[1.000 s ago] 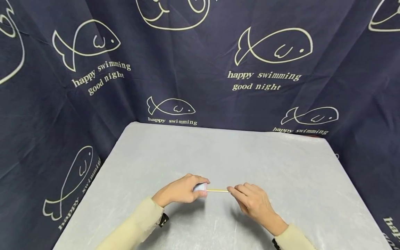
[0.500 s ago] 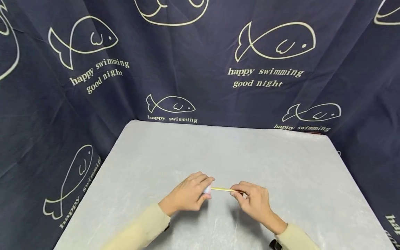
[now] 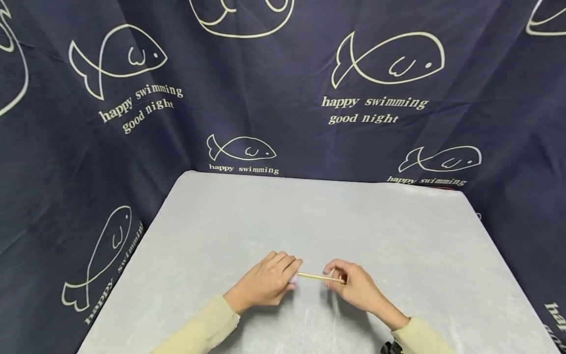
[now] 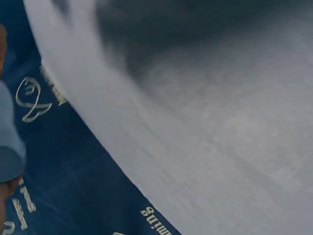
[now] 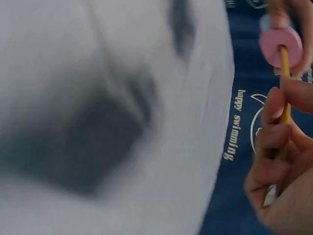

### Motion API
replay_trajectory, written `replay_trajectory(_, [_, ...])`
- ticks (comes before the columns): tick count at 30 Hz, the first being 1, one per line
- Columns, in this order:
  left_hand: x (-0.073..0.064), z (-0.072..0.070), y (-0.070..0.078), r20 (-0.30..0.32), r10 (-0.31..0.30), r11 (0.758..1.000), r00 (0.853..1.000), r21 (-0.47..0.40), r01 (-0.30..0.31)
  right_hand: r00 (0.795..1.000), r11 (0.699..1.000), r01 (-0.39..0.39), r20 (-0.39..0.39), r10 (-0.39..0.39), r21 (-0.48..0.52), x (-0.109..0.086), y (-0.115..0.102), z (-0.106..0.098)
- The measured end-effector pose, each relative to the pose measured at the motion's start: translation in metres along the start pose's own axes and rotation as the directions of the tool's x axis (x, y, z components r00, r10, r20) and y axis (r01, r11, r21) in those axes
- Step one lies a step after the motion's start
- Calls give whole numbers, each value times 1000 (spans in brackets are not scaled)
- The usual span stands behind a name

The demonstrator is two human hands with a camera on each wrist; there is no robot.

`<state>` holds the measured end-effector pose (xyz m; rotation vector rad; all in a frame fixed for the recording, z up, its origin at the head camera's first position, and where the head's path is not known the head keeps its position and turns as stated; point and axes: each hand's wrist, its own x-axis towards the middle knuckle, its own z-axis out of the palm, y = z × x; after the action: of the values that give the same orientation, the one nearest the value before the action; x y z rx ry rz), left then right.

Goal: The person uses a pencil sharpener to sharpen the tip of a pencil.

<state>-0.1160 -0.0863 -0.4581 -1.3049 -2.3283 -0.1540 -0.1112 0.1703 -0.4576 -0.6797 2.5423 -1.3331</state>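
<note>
My left hand [image 3: 267, 280] grips a small pencil sharpener, its pink round face [image 5: 272, 45] turned toward my right hand. The sharpener's light blue body [image 4: 9, 132] shows at the left edge of the left wrist view; in the head view the fingers cover most of it. A thin yellow pencil [image 3: 313, 277] runs from the hole in the pink face across to my right hand [image 3: 357, 289]. In the right wrist view, that hand's thumb and curled fingers lie round the pencil, and a whitish end [image 5: 270, 195] pokes out near the palm.
Both hands are over a table with a pale grey cloth [image 3: 283, 216]. Dark blue curtains [image 3: 300, 59] printed with fish and lettering hang behind it and at both sides. A dark band [image 3: 391, 347] sits at the right wrist.
The left hand has shifted slightly right and rolled over the sharpener, hiding more of it. The right hand has turned, its fingers changing their hold along the pencil, which now slopes down to the right.
</note>
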Motion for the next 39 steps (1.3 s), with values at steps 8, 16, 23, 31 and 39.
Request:
replay_trajectory(8, [4, -18, -22, 447, -312, 661, 838, -532, 530, 703, 629, 456, -179, -689, -629, 9, 11, 7])
replay_trajectory(16, [17, -29, -32, 525, -227, 465, 820, -682, 565, 406, 364, 461, -173, -897, -809, 19, 3, 4])
replay_trajectory(23, [16, -16, -18, 428, -253, 619, 868, -617, 485, 693, 635, 436, -212, -689, -638, 7, 1, 5])
replay_trajectory(31, [1, 1, 8, 164, -161, 915, 973, -346, 209, 997, 995, -57, 41, 61, -85, -1, -11, -12])
replay_trajectory(39, [7, -5, -1, 113, -150, 953, 982, -246, 174, 989, 971, 107, -81, -127, -215, 2, 0, -6])
